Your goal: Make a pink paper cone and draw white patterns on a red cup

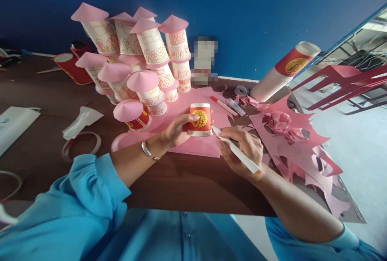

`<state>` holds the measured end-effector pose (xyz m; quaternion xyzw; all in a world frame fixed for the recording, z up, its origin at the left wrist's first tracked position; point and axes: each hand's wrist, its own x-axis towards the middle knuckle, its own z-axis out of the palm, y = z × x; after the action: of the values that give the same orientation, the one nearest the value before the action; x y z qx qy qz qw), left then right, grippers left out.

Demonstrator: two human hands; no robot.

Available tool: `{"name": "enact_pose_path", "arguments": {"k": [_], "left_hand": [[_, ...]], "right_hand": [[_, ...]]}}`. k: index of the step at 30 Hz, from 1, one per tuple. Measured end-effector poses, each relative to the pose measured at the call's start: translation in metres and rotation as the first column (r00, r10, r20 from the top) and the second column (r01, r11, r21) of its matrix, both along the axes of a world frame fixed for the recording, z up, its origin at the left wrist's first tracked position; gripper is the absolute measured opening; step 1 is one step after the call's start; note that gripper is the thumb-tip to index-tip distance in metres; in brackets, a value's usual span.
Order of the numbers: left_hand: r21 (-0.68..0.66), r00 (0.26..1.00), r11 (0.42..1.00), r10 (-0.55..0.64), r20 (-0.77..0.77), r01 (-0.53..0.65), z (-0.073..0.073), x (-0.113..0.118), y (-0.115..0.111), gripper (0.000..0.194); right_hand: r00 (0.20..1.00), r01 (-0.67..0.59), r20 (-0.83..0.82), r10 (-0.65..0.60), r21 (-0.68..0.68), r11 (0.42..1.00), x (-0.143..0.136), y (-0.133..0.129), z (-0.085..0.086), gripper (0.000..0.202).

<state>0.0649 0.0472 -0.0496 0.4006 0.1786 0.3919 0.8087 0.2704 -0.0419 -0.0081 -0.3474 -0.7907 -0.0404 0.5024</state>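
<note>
My left hand point(179, 129) is wrapped round a red and white paper cup point(199, 121) with a gold round emblem, held upside down above the pink paper. A strip of orange drawing shows along its lower rim. In my right hand point(242, 148) is a slim white utility knife point(237, 151), its tip close to the cup's lower right side; whether it touches I cannot tell. Left of the cup stand several towers point(152, 45) of white cups with orange flower drawings and pink paper cone roofs. One red cup with a pink cone point(129, 112) stands nearest my left hand.
Pink paper sheets point(187, 146) lie under the cup, with cut scraps point(296, 148) to the right. A red marker point(224, 106), glue tube point(236, 107), tape roll point(242, 90) and tall cup stack point(281, 71) are behind. A tape ring point(98, 144) lies left.
</note>
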Motion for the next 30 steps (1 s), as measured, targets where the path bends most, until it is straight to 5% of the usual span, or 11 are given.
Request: {"name": "enact_pose_path", "arguments": {"k": [6,17,30], "left_hand": [[0.021,0.998,1.000,-0.013,-0.065,0.014,0.0048,-0.0015,-0.0039,0.061],[-0.093,0.998,0.995,0.048,0.036,-0.045,0.0021,0.0042,0.0043,0.053],[-0.051,0.996,0.995,0.088,0.005,-0.087,0.0027,0.0033,-0.0003,0.046]], "right_hand": [[0.998,-0.047,0.047,0.048,-0.035,0.998,-0.0021,-0.0007,-0.0038,0.014],[1.000,-0.011,-0.009,0.011,-0.009,1.000,-0.0020,0.0017,-0.0034,0.018],[0.999,-0.036,-0.013,0.036,-0.034,0.999,0.0013,0.0017,-0.0032,0.015]]}}
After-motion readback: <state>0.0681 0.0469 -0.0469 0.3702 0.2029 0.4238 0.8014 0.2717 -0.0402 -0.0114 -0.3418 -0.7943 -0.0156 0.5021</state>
